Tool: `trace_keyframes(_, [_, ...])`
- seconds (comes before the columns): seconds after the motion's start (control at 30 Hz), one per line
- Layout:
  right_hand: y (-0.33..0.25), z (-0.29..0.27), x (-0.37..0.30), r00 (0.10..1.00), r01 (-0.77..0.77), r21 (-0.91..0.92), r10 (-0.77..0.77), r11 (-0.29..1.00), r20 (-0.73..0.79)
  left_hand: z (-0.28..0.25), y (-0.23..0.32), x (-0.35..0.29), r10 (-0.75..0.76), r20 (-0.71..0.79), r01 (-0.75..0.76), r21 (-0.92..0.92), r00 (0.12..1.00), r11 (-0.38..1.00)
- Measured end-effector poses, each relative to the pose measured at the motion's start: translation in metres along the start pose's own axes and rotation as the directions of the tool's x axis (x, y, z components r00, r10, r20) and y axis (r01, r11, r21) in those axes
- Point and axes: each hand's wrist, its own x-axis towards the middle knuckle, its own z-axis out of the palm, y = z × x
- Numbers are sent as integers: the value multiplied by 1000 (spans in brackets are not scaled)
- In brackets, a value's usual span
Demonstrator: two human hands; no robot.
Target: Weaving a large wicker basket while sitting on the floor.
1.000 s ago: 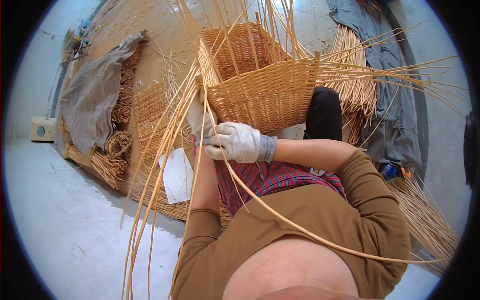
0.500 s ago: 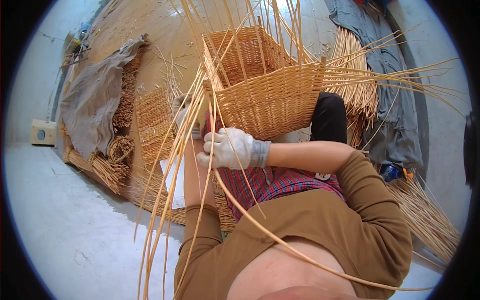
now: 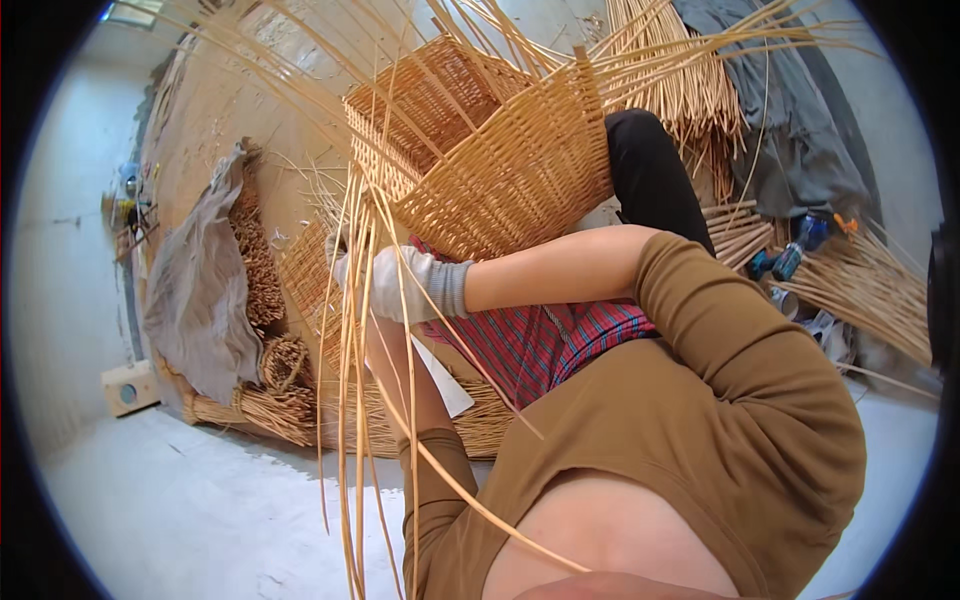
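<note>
loose willow rods (image 3: 352,400) crowding basket (image 3: 510,175), bare floor (image 3: 200,510) left

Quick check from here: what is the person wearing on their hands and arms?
The right hand wears a light grey knit glove with a darker grey ribbed cuff at the wrist. Both arms have brown sleeves pushed up, leaving the forearms bare. The left hand is mostly hidden behind the willow rods; it seems gloved too.

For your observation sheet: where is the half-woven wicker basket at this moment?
In the head view, the wicker basket sits upper centre, tipped on the person's lap, just above the gloved right hand gripping its loose willow rods.
</note>
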Motion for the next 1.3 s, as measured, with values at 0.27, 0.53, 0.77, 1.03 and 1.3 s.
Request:
trace_keyframes(0.27, [25,-51,-30,992,-41,88,51,995,-118,10,0,-11,-129,23,131,-101,991,986])
trace_keyframes(0.53, [30,-58,-55,960,-69,271,138,960,-244,46,51,26,-262,575,-102,523,775,846])
trace_keyframes(0.77, [43,-65,-69,976,-3,452,100,892,-192,47,36,60,-184,885,-619,436,429,653])
trace_keyframes(1.03, [91,-88,-90,878,-171,735,440,657,-189,33,21,49,-502,615,130,546,608,828])
trace_keyframes(1.3, [120,-89,-67,399,-443,897,895,-4,201,30,23,48,-125,850,-659,481,511,579])
